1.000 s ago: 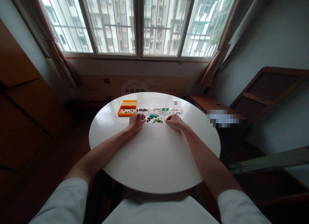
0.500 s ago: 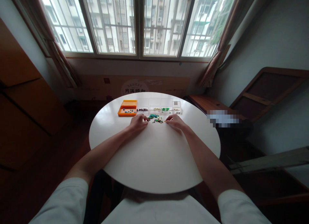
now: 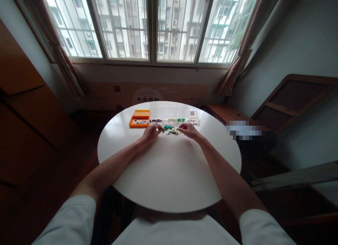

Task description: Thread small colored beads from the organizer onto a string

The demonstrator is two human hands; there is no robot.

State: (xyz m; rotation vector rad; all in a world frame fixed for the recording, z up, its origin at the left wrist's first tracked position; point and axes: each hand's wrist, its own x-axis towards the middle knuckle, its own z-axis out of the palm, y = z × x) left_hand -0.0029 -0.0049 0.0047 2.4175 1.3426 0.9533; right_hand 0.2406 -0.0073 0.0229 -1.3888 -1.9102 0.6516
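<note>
A loose pile of small colourful pieces (image 3: 171,131), mostly green, blue and dark, lies on the white round table (image 3: 169,174). At the pile's left edge is my left hand (image 3: 153,132), its fingers curled in a pinch; whatever they hold is too small to make out. My right hand (image 3: 188,130) hovers at the right edge, thumb and fingertips drawn together over the pieces. Behind the hands stand an orange case (image 3: 139,125) with a few blue pieces and clear plastic boxes (image 3: 169,120) holding dark, cream and green pieces.
A small clear box with a raised lid (image 3: 193,114) stands at the right end of the row. Beyond the table are a printed cardboard panel (image 3: 182,92) and a barred window. To the right is a wooden bench (image 3: 224,113).
My right hand has shifted a little left and away from me, toward the upper right of the pile. The left hand has barely moved.
</note>
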